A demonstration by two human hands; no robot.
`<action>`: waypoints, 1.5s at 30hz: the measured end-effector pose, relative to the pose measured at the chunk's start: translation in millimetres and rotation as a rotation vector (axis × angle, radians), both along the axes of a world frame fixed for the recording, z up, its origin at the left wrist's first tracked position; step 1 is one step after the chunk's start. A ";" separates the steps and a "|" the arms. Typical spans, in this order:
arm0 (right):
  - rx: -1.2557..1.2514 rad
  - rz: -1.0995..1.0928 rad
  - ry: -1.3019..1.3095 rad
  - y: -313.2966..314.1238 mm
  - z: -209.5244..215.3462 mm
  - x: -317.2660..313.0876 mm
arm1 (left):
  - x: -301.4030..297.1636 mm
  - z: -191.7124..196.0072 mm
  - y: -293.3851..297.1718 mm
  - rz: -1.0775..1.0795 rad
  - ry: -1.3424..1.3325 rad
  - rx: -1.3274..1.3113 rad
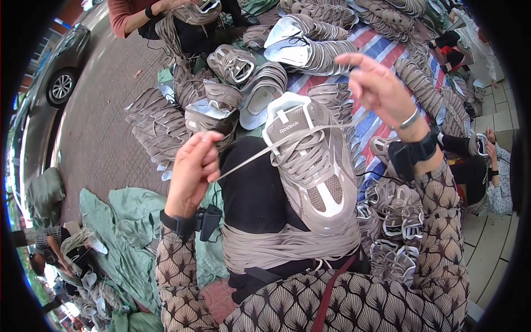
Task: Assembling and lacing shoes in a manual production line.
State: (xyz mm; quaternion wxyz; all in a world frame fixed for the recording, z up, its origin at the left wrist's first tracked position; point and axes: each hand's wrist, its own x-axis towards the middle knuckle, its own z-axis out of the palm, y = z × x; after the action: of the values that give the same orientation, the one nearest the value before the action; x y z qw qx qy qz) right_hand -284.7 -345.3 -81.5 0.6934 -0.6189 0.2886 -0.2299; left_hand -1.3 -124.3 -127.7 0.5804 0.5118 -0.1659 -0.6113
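Observation:
A grey-beige sneaker (326,182) with white trim rests on my lap, its toe toward me and its laces threaded crosswise over the tongue. One flat beige shoelace (249,161) runs slantwise across the sneaker's upper part. My left hand (196,169), left of the shoe, pinches the lace's left end. Raised beyond the shoe's right side, my right hand (383,91) has its index finger stretched out; the lace leads up to its lower fingers, which appear curled round it. Across my thighs lies a thick bundle of loose beige laces (290,246).
Stacked shoe uppers (157,124) and sneakers surround me, many on a striped sheet (368,41). Green cloth (121,221) covers ground at left. A person (130,19) holding a shoe sits ahead; others work at right and lower left. A car (61,72) stands at far left.

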 end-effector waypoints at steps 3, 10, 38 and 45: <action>0.020 0.067 0.192 25.0 -0.4 8.1 | -22.0 19.3 -23.0 -0.166 -0.099 0.004; 0.018 0.175 0.170 42.2 -9.3 24.9 | -63.1 -2.2 -77.7 -0.307 -0.780 -0.215; 0.642 0.225 -0.171 40.1 -17.9 28.7 | 49.6 -30.1 -56.0 -0.108 -0.510 -0.024; 0.464 0.192 0.106 35.2 -14.7 27.8 | 49.8 -17.0 -39.2 0.179 -0.059 -0.005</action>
State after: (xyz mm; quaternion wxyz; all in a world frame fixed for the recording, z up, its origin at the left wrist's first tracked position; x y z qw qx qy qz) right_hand -256.9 -310.2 -96.1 0.8194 -0.4789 0.3096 -0.0579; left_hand 48.4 -163.5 -144.6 0.6289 0.5410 -0.1381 -0.5411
